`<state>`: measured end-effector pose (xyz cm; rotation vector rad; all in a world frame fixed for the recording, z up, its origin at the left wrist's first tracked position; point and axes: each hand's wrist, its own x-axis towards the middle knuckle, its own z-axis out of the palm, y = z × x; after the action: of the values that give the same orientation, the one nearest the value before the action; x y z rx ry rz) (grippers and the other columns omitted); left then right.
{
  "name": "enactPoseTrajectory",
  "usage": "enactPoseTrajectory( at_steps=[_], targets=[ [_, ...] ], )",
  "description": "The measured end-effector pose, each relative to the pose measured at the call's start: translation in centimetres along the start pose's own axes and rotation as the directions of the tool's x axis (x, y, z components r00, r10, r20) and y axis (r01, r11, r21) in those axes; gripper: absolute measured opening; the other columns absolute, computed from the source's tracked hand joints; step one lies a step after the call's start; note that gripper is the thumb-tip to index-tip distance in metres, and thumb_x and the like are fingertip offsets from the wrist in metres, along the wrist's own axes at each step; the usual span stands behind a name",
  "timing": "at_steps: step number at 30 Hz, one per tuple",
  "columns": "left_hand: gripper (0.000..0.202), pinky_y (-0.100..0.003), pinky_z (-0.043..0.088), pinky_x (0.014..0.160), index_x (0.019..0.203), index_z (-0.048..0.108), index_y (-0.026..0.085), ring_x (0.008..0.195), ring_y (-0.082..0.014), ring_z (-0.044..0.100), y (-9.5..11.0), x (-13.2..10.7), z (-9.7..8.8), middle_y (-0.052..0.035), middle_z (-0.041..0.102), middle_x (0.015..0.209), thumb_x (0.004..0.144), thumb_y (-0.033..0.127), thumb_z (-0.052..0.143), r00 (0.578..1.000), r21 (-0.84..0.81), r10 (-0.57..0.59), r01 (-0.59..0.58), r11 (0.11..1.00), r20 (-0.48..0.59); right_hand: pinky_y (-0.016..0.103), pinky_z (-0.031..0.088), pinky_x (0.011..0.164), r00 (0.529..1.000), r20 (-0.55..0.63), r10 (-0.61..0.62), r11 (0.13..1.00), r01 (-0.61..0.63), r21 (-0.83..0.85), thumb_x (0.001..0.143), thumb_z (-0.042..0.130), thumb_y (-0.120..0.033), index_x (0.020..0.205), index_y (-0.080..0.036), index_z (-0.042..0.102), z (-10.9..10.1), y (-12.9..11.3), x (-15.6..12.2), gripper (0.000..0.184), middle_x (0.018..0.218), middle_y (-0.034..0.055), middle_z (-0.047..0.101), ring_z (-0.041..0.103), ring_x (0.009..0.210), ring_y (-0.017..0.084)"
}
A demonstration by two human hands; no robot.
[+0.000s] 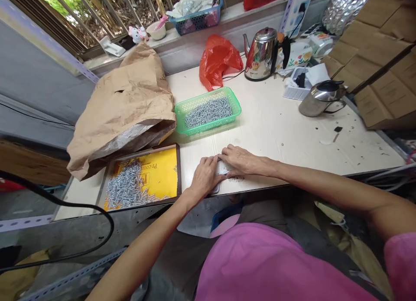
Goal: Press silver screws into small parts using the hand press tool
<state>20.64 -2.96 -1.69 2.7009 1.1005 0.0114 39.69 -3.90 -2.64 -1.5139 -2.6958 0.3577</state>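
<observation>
Near the front edge of the table (260, 136), my two hands meet over a small, pale, shiny flat piece (222, 167) whose kind I cannot make out. My left hand (204, 176) is closed on its left side, thumb pointing to the right. From the right, my right hand (239, 160) grips its far and right side with bent fingers. Parts of the piece are hidden under both hands. To the left lies a shallow tray (178, 171) lined with yellow sheet, holding a heap of small metal pins (126, 184). Beyond my hands stands a green plastic basket (208, 128) of similar small metal pieces.
A large brown paper bag (130, 93) leans over the tray's back. Farther off are a red plastic bag (219, 60), a steel kettle (262, 54) and a white box (295, 89). A steel jug (316, 101) stands right, beside cardboard (377, 54). A black cable (107, 218) loops at left.
</observation>
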Motion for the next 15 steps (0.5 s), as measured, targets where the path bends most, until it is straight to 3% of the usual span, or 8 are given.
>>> enactPoseTrajectory(
  at_steps=[3, 8, 15],
  targets=[
    [0.055, -0.041, 0.045, 0.094, 0.129, 0.048, 0.013, 0.11, -0.0282, 0.051, -0.3, 1.2, 0.3, -0.0137, 0.059, 0.118, 0.082, 0.033, 0.067, 0.998, 0.052, 0.024, -0.027, 0.998, 0.062, 0.037, 0.038, 0.081, 0.998, 0.021, 0.064, 0.998, -0.063, -0.025, 0.073, 0.078, -0.047, 0.115, -0.009, 0.059, -0.6, -0.2, -0.3, 0.059, 0.112, 0.0167, 0.057, 0.05, 0.102, 0.029],
    [0.027, -0.036, 0.047, 0.086, 0.108, 0.06, 0.017, 0.103, -0.0251, 0.053, -0.1, 1.8, -0.2, -0.0093, 0.06, 0.104, 0.086, 0.031, 0.062, 0.996, 0.061, 0.003, -0.009, 0.998, 0.094, 0.033, 0.035, 0.078, 0.995, 0.078, 0.069, 0.997, -0.066, -0.047, 0.084, 0.069, -0.034, 0.095, -0.012, 0.066, -1.7, -0.4, 0.0, 0.025, 0.1, 0.0137, 0.063, 0.054, 0.098, 0.026],
    [0.018, -0.035, 0.048, 0.083, 0.093, 0.066, 0.016, 0.098, -0.0239, 0.054, 0.0, 2.7, -0.5, -0.0088, 0.063, 0.096, 0.092, 0.03, 0.054, 0.994, 0.039, -0.048, 0.044, 0.998, 0.096, 0.032, 0.031, 0.073, 0.999, 0.03, 0.019, 1.0, -0.019, 0.004, 0.093, 0.056, -0.026, 0.092, -0.012, 0.066, -0.5, 0.4, 0.6, 0.018, 0.092, 0.0108, 0.065, 0.056, 0.088, 0.022]
  ],
)
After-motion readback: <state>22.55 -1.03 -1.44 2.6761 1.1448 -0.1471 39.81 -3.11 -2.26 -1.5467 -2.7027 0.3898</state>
